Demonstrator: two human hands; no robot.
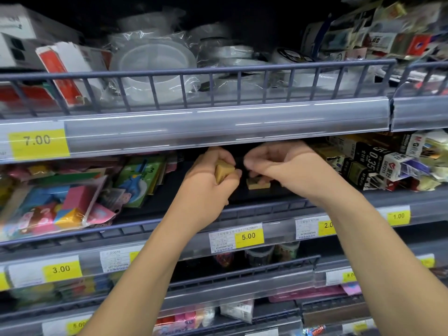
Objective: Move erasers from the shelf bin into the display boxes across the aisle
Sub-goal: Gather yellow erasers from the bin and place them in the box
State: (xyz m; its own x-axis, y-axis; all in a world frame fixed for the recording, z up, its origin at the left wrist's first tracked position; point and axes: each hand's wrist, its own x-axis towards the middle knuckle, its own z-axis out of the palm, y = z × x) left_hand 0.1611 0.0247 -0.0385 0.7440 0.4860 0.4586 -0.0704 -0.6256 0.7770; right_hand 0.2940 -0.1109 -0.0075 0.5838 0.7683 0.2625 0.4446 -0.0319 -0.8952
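Both my hands reach into the dark middle shelf section. My left hand grips a tan block eraser, fingers curled round it. Just to its right, my right hand hovers with curled fingers over another tan eraser that lies on the shelf floor; the fingertips are hidden behind the hand, so contact with it cannot be told. The back of this shelf section is dark and hidden under the shelf above. No display boxes are in view.
The upper shelf's grey price rail hangs just above my hands. Colourful eraser packs fill the shelf at left, pencil-lead boxes at right. A low wire fence fronts the shelf. Lower shelves hold more stationery.
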